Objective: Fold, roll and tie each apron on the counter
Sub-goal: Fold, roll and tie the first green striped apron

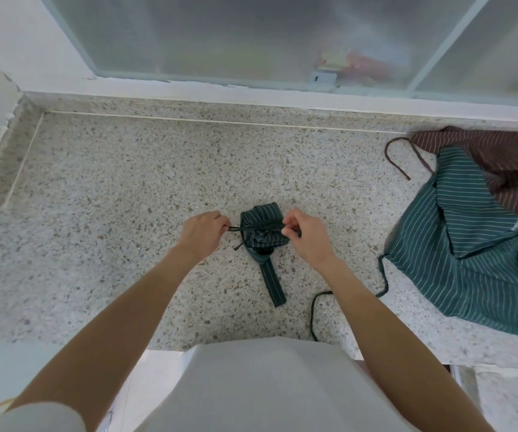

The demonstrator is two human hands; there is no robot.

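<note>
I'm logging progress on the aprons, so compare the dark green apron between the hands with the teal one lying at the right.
The dark green apron is rolled into a compact bundle; the teal apron lies spread and rumpled. The left hand and right hand pinch the bundle's cord; the teal one lies untouched, its strings loose. Both have thin pale stripes.

You stand in home kitchen or utility corner: speckled terrazzo counter (111, 188), frosted sliding window (220, 35), white plastered walls (17, 35).
</note>
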